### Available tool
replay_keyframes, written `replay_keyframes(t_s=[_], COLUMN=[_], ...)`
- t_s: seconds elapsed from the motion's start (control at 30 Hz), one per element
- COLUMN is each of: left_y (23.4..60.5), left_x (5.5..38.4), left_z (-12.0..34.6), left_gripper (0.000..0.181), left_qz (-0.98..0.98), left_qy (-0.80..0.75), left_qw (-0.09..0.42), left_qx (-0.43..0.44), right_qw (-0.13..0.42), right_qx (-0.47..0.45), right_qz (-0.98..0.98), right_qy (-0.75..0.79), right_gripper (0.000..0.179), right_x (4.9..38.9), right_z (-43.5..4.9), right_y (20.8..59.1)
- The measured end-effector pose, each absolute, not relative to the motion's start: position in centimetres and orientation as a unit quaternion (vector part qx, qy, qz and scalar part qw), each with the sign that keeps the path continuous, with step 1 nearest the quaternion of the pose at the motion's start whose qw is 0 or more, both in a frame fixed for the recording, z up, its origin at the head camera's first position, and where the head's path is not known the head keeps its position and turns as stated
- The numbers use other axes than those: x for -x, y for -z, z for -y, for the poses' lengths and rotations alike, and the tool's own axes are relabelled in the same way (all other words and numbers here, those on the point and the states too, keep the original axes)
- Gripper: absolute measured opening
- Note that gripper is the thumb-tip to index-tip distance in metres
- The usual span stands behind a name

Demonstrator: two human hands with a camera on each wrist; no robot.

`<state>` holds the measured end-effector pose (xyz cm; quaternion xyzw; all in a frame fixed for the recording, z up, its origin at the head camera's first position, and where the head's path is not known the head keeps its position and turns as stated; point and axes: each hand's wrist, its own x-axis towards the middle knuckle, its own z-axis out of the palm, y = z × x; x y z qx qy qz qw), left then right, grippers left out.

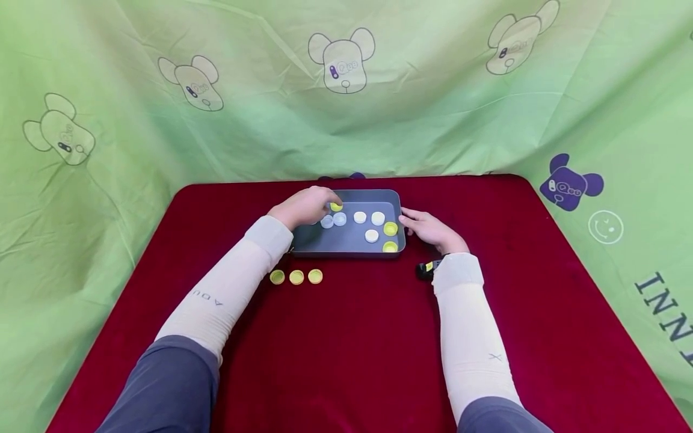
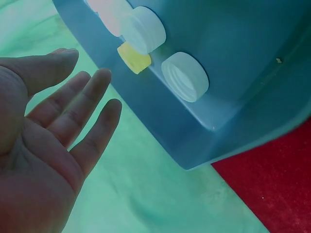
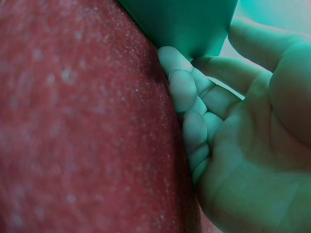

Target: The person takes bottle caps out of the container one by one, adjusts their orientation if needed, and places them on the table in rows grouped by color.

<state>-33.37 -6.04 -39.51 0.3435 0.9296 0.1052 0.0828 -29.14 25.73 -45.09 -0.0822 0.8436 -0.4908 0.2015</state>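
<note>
A grey rectangular tray [image 1: 346, 245] holds several white and pale bottle caps [image 1: 371, 236] and some yellow caps [image 1: 390, 228]. My left hand [image 1: 305, 206] reaches over the tray's left side, its fingertips close to a yellow cap [image 1: 336, 206] by the back wall. In the left wrist view the left hand [image 2: 53, 126] has extended fingers and nothing between them; a yellow cap [image 2: 133, 58] lies apart from them. My right hand [image 1: 430, 230] holds the tray's right side. In the right wrist view its lower fingers [image 3: 182, 90] are curled at the tray's corner, against the red cloth.
Three yellow caps [image 1: 296, 276] stand in a row on the red tablecloth [image 1: 346, 349] in front of the tray. A black device [image 1: 426, 270] is at the right wrist. A green patterned curtain [image 1: 271, 120] surrounds the table's back and sides.
</note>
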Motion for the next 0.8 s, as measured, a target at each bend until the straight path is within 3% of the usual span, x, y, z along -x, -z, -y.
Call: replay_keyframes(t_s=[0.2, 0.47, 0.8], left_y=[39.8, 39.9, 40.3], left_x=[33.7, 34.0, 34.4], left_z=[5.8, 5.3, 4.9], left_gripper=[0.040, 0.043, 0.042], left_qz=[-0.933, -0.929, -0.931], left_qy=[-0.103, -0.102, -0.093], left_qw=[0.094, 0.107, 0.106], left_qx=[-0.333, -0.340, -0.337], right_qw=[0.201, 0.190, 0.185], right_qx=[0.084, 0.083, 0.079], right_qz=[-0.849, -0.848, -0.852], right_qy=[0.482, 0.487, 0.484], right_gripper=[0.053, 0.057, 0.057], right_x=[27.9, 29.6, 29.7], right_z=[-25.0, -25.9, -26.0], right_y=[43.0, 45.7, 46.3])
